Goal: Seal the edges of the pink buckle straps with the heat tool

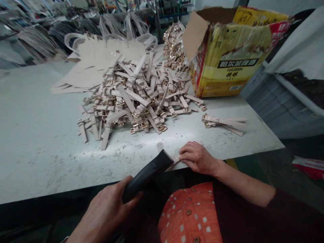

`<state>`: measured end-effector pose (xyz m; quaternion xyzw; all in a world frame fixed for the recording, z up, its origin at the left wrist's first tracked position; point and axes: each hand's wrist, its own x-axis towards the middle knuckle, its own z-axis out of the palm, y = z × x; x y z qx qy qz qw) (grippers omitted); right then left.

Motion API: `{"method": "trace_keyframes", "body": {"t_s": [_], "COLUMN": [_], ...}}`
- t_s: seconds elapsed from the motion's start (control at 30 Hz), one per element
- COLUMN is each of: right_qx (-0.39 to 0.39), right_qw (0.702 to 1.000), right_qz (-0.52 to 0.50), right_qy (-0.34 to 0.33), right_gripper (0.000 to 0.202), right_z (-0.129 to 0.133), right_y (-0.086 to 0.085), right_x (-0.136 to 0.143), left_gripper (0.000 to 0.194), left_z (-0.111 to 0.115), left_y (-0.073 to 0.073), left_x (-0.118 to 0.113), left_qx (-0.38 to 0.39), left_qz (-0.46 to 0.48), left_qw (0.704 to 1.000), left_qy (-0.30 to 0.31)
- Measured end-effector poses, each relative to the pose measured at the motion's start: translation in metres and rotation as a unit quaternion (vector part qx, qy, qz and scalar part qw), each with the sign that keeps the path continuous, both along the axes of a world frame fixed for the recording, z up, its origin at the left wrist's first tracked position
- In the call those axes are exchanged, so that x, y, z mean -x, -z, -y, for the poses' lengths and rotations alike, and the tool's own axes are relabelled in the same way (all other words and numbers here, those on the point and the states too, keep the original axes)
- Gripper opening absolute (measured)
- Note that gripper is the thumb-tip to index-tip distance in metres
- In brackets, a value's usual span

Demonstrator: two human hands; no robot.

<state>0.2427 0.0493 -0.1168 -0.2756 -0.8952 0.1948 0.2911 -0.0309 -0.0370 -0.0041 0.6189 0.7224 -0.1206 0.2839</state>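
My left hand [111, 202] is wrapped round a black curved tool [149, 172], a thick tapering body with a flat, blunt end; its exact kind does not show. That end reaches over the table's front edge, close beside a short beige strap [175, 162]. With its fingers pinched, my right hand [196, 157] holds the strap near the edge, hiding much of it. Beyond both hands lies a big heap of beige buckle straps [136, 98] with gold-coloured buckles. A few separate buckle straps [224, 122] rest to the right, crossed over each other.
A yellow cardboard box [227, 64] stands open at the back right of the pale table [45, 135]. Behind the heap are flat beige panels [96, 57] with handles and another buckle pile [174, 45]. A grey bin [268, 98] flanks the table's right side.
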Motion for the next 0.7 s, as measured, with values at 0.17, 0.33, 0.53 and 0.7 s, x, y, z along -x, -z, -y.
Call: {"method": "trace_keyframes", "body": {"t_s": [0.17,0.33,0.53,0.7], "right_qx": [0.049,0.101,0.135,0.156], "right_qw": [0.998,0.994,0.990,0.987], "right_qz": [-0.026,-0.027,-0.023,-0.027], "right_qy": [-0.008,0.013,0.043,0.032], "right_gripper": [0.004,0.011,0.021,0.030], "right_z": [-0.002,-0.006,-0.006,-0.007], "right_y": [-0.002,-0.007,-0.007,-0.005], "right_x": [0.001,0.001,0.000,-0.001], "left_gripper": [0.027,0.025,0.025,0.024], "left_z": [0.006,-0.010,-0.020,-0.002], "left_y": [0.004,0.010,0.012,0.003], "left_x": [0.000,-0.016,-0.028,-0.019], "left_qx": [0.040,0.022,-0.008,0.034], "left_qz": [0.004,0.000,0.018,-0.015], "left_qw": [0.999,0.999,0.998,0.998], "left_qy": [0.017,0.042,0.063,0.044]}}
